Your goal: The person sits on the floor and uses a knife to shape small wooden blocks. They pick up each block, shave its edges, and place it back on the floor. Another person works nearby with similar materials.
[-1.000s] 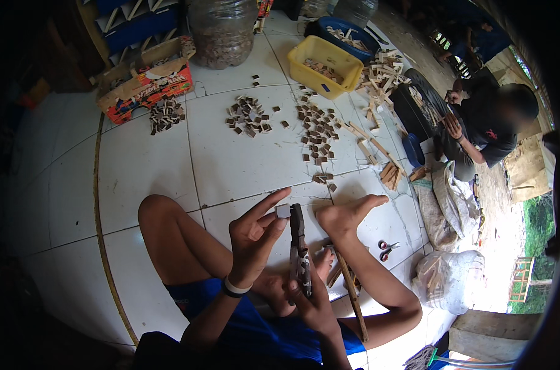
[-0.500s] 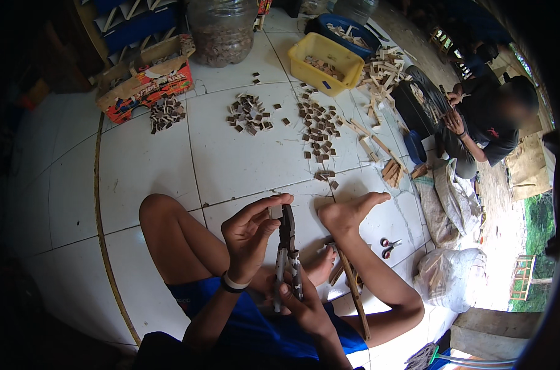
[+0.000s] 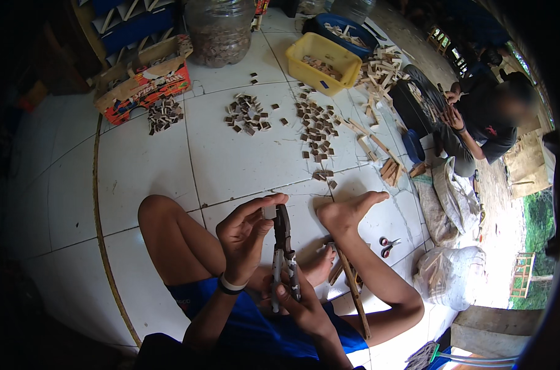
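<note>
Between the thumb and fingers of my left hand [image 3: 238, 239] is a small pale square piece [image 3: 269, 212], closed in a pinch. My right hand [image 3: 299, 307] grips the handles of dark-jawed pliers [image 3: 282, 227], whose handles are mottled grey and white. The jaws point away from me and sit right beside the pale piece. Whether they bite on it I cannot tell. Both hands are above my crossed legs. On the floor ahead lie several small brown-and-pale square pieces [image 3: 317, 126], loosely heaped.
Scissors [image 3: 389, 246] and a long stick [image 3: 354, 296] lie by my right leg. Beyond stand a yellow tub [image 3: 324, 85], a printed carton [image 3: 145, 92] and a large clear jar [image 3: 220, 37]. Wood strips [image 3: 384, 71] pile near a seated co-worker [image 3: 486, 123] at the right.
Both my hands have shifted slightly left with the pliers and the pale piece. The grips look the same. The co-worker's hands have moved a little.
</note>
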A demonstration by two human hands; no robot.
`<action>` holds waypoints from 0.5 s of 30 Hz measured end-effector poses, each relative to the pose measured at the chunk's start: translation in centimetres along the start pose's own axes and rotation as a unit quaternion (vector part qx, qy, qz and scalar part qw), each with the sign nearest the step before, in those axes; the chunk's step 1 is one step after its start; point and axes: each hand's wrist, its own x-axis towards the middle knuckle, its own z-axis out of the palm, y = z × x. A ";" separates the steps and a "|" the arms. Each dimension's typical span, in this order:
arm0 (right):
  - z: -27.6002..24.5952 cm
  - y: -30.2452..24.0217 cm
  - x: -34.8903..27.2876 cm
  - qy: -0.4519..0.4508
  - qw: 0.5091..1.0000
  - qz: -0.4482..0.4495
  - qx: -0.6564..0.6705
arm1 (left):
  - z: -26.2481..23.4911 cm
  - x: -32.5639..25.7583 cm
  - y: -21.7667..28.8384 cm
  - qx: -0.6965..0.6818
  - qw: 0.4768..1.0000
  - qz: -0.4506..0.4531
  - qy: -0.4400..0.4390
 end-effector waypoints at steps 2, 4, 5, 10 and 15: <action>0.2 -0.1 0.0 0.005 1.000 -0.006 -0.006 | 0.0 -0.1 0.0 0.001 1.000 -0.001 0.002; 0.2 -0.1 -0.1 0.016 1.000 0.004 -0.020 | -0.2 -0.2 0.0 0.005 1.000 -0.003 0.002; 0.2 -0.2 -0.1 0.022 0.999 0.008 -0.027 | -0.2 -0.2 -0.1 0.007 1.000 -0.005 0.005; -0.4 -0.2 -0.5 0.010 0.997 0.048 -0.054 | -0.7 -0.7 -0.6 0.015 0.999 -0.030 0.028; -0.9 0.7 -0.3 -0.054 0.996 0.057 0.050 | -0.8 -0.8 -0.8 0.031 0.998 -0.012 0.047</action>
